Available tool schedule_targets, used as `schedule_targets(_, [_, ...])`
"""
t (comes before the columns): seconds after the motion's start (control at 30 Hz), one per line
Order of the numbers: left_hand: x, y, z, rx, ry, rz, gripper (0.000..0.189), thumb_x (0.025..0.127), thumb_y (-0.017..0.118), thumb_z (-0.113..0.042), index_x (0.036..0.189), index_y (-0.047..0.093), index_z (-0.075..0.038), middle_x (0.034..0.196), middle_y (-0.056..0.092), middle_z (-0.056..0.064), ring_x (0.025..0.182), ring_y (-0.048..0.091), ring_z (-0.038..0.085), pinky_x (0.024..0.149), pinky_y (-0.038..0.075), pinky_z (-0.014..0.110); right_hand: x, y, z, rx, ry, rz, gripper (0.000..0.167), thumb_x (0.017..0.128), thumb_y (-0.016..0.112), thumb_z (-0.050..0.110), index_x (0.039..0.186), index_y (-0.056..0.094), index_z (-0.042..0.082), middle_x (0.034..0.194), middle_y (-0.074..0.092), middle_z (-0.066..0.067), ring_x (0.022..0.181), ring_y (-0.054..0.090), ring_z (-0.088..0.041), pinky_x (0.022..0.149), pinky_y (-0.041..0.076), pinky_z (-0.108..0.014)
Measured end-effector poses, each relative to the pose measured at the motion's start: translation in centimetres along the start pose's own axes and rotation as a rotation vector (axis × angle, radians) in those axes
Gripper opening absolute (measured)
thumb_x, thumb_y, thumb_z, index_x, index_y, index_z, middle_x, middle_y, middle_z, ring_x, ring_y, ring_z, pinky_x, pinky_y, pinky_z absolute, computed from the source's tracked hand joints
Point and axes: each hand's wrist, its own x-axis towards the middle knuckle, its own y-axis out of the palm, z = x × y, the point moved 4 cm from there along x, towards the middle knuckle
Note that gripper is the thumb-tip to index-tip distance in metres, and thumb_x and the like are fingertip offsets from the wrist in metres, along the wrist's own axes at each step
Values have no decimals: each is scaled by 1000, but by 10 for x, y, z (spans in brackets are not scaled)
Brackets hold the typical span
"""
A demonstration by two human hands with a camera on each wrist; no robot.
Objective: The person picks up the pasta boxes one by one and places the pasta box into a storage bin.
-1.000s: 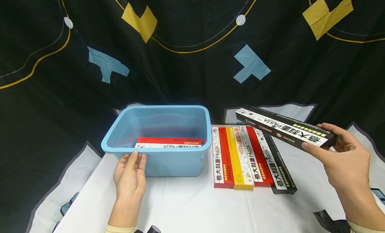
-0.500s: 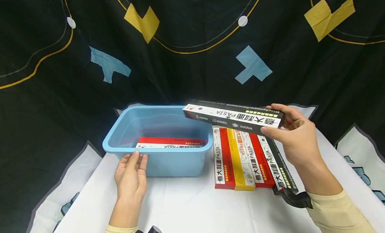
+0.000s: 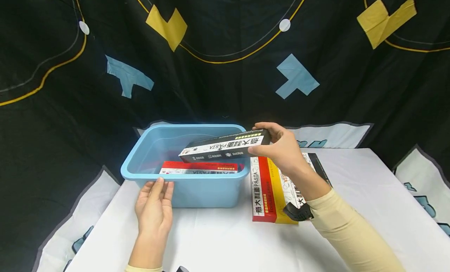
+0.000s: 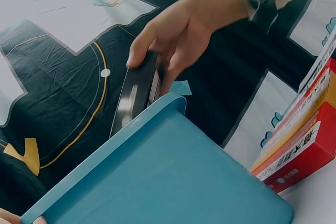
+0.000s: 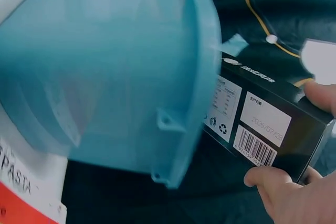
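Note:
My right hand [image 3: 283, 149] pinches one end of a black pasta box [image 3: 223, 145], thumb on the near side and fingers on the far side. The box is held over the opening of the blue plastic bin [image 3: 207, 196], its far end tilted down inside. Below it in the bin lies a red pasta box [image 3: 191, 165], partly hidden by the front wall. With my left hand [image 3: 153, 209] I hold the bin's front rim, thumb at the rim and fingers under it. Barcode and date labels show on the black box's side [image 5: 257, 129] in the right wrist view.
To the right of the bin, several pasta boxes lie side by side on the white table [image 3: 218, 240]: a red one [image 3: 263, 190], a yellow one [image 3: 277, 186] and a black one [image 3: 319, 168] among them. My right forearm partly covers them. A dark curtain [image 3: 225, 92] hangs behind.
My right hand has carried the black pasta box left, from above the row to over the bin, and its far end has dipped inside. My left hand stays at the rim.

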Motion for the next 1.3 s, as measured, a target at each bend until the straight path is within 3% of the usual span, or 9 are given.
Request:
schedule_targets(0.3, [1, -1, -2, 6, 7, -12, 33, 87, 73, -7, 106, 47, -6, 126, 47, 11, 106, 55, 16, 95, 53, 29, 30, 43, -10, -162, 73, 72, 61, 74, 87, 23, 127, 59, 22, 121, 60, 3, 105, 56, -26, 83, 59, -33])
schedule_targets(0.47, [1, 2, 0, 27, 0, 2, 40, 85, 76, -11, 112, 46, -6, 127, 48, 11, 109, 55, 16, 94, 53, 28, 43, 49, -12, -240, 102, 104, 61, 74, 87, 24, 128, 59, 21, 117, 61, 2, 102, 57, -25, 84, 59, -33])
schedule_targets(0.77, [1, 1, -1, 11, 9, -7, 38, 86, 75, -9, 111, 47, -6, 124, 48, 10, 106, 56, 16, 94, 53, 29, 71, 68, -12, -461, 86, 269, 68, 73, 88, 24, 132, 56, 13, 114, 59, -1, 97, 59, -24, 78, 60, -28])
schedule_targets(0.93, [0, 0, -3, 20, 5, -7, 37, 86, 75, -10, 110, 46, -6, 126, 47, 10, 109, 54, 16, 95, 53, 28, 78, 78, -15, -514, 82, 323, 66, 74, 87, 22, 132, 57, 10, 113, 60, -3, 97, 58, -25, 77, 59, -28])
schedule_targets(1.13, [0, 0, -3, 28, 2, 1, 36, 87, 74, -10, 109, 45, -7, 124, 48, 9, 109, 54, 16, 96, 52, 28, 80, 85, -19, -569, 77, 313, 66, 75, 86, 17, 133, 56, 8, 110, 62, -5, 94, 60, -24, 79, 57, -33])
schedule_targets(1.3, [0, -1, -3, 22, 2, 2, 38, 86, 75, -11, 109, 45, -7, 123, 48, 9, 108, 54, 16, 96, 52, 28, 79, 84, -22, -652, -20, 198, 66, 75, 85, 15, 133, 55, 6, 120, 62, -9, 101, 60, -26, 88, 57, -39])
